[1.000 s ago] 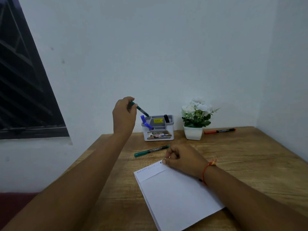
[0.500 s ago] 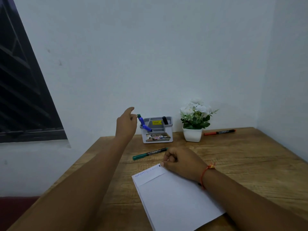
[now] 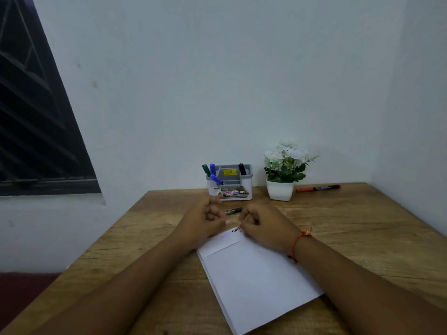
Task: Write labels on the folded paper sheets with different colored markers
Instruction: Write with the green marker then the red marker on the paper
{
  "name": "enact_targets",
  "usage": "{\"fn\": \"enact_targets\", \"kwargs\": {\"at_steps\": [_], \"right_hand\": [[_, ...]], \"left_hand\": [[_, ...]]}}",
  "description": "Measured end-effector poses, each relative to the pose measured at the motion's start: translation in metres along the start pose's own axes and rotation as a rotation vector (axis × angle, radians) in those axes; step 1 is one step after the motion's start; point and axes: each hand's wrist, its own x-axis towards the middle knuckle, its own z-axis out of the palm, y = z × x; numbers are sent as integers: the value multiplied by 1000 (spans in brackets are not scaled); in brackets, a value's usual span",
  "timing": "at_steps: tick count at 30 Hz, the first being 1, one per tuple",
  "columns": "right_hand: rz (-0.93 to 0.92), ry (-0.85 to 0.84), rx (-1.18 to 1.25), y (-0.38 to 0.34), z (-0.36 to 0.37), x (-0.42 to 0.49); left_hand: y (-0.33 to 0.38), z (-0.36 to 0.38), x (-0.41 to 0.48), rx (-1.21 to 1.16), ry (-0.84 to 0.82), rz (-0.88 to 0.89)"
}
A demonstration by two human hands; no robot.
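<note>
At paper stack (image 3: pixel 256 274) top: left hand (image 3: pixel 205 221) loosely curled, empty; right hand (image 3: pixel 263 226) grip unclear.

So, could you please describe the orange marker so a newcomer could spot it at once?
Start at the white flower pot standing at the back of the wooden table. Just to its right lies the orange marker, flat on the wood. It is the only orange one; the other markers stand in the organiser or lie by the hands.
</note>
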Motion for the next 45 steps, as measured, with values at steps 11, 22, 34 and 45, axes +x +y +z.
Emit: {"fn": "enact_targets", "kwargs": {"at_steps": [11, 22, 34, 45], "right_hand": [[242, 268, -224, 23, -40, 10], [512, 161, -665, 103, -77, 23], [456, 143, -807, 113, -80, 37], [445, -90, -697, 84, -87, 32]], "left_hand": [[-7, 3, -1, 196, -220, 91], [-7, 2, 0, 182, -244, 65], [-10, 1, 4, 176, -258, 59], [-6, 0, 0, 186, -259, 63]]}}
